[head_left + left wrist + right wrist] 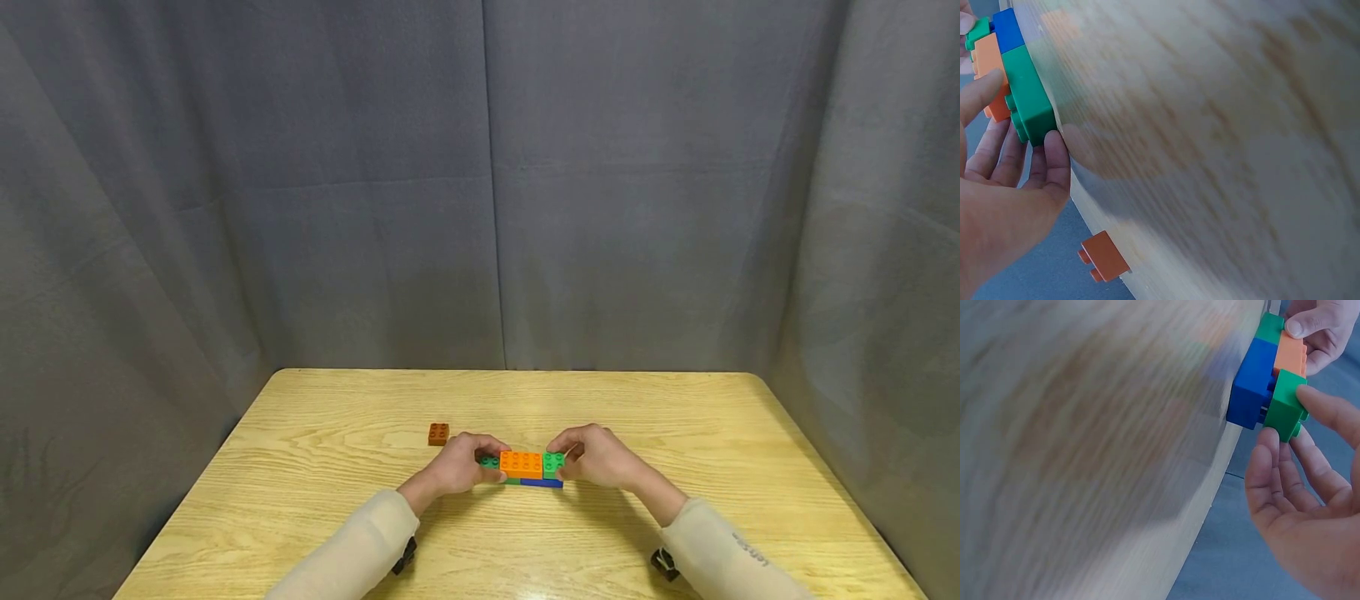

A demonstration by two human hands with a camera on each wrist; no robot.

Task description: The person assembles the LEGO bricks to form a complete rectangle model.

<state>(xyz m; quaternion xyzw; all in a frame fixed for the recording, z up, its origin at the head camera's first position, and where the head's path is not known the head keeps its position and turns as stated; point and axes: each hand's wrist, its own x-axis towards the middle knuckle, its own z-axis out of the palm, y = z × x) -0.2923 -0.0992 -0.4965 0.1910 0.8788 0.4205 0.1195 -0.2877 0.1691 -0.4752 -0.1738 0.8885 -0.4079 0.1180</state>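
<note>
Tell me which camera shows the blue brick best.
The right wrist view: the blue brick is largest there, side and end visible. The head view shows a thin strip; the left wrist view, its side, smaller.

Worn: cream & blk

L arm: cream, soft-looking fabric long sleeve [348, 550], cuff ending short of wrist. R arm: matching cream fabric long sleeve [720, 554] w/ sm. dk lettering [750, 550], too tiny to read. Blk, angular, partly hidden unit [406, 556] beside L sleeve; similar blk angular unit [664, 564] w/ pale detail beside R sleeve.
</note>
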